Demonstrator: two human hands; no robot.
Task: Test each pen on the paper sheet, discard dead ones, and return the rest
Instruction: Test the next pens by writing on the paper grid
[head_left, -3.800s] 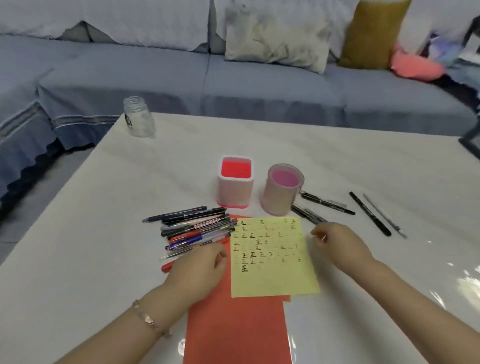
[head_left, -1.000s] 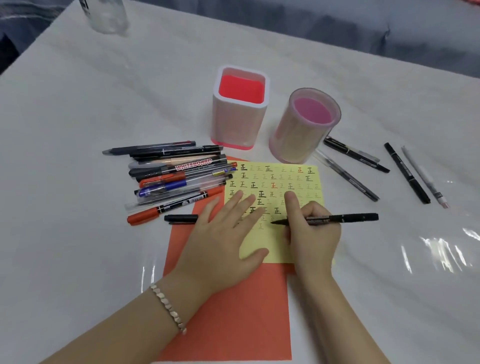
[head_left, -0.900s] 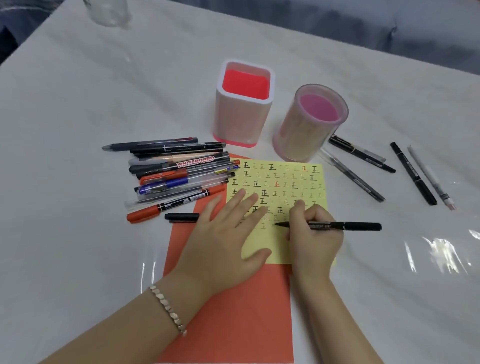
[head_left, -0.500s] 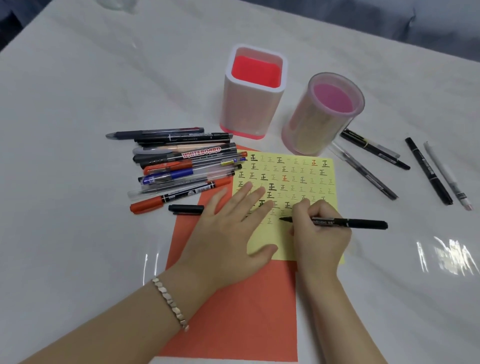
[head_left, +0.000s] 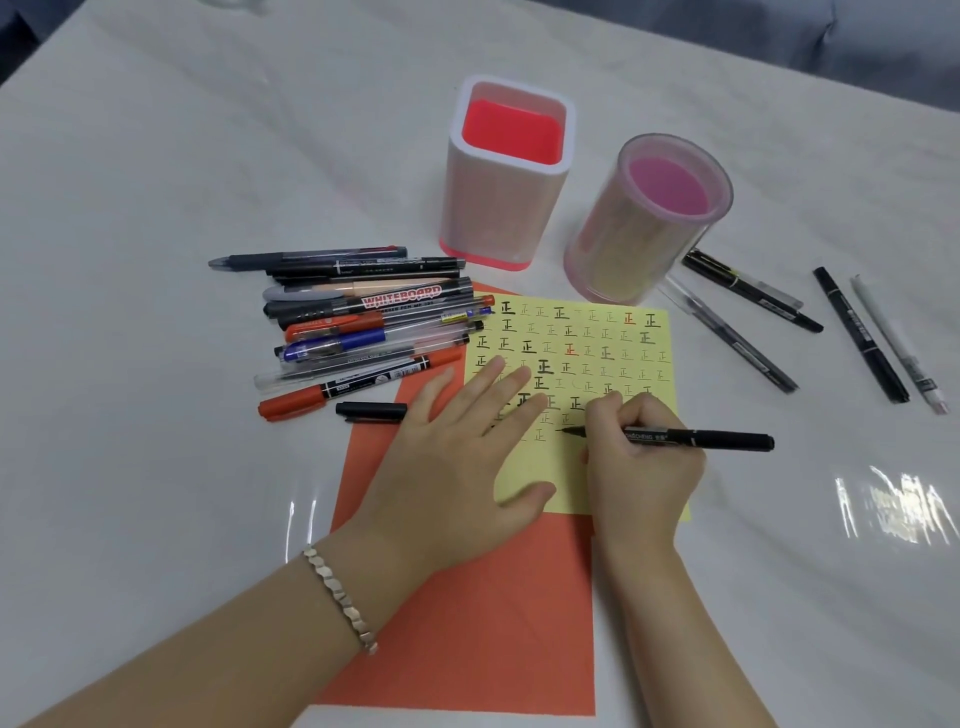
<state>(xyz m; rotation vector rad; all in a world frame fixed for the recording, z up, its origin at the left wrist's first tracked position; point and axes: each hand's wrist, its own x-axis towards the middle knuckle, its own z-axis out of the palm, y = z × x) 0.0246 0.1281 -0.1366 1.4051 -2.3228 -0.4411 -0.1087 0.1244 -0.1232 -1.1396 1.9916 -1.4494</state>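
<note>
The big white table (head_left: 156, 156) has open room at its left and right, and an orange sheet (head_left: 467, 623) in the middle carries the yellow paper sheet (head_left: 613, 338), just below a square cup (head_left: 498, 208) and a round cup (head_left: 634, 244). A pile of pens (head_left: 363, 322) touches the paper's left edge and four pens (head_left: 737, 340) lie apart on the right. The left hand (head_left: 457, 467) lies flat on the paper, the right hand (head_left: 639, 467) pinches a black pen (head_left: 701, 439), tip on the paper, and a small black cap (head_left: 371, 411) lies at the orange sheet's left edge.
</note>
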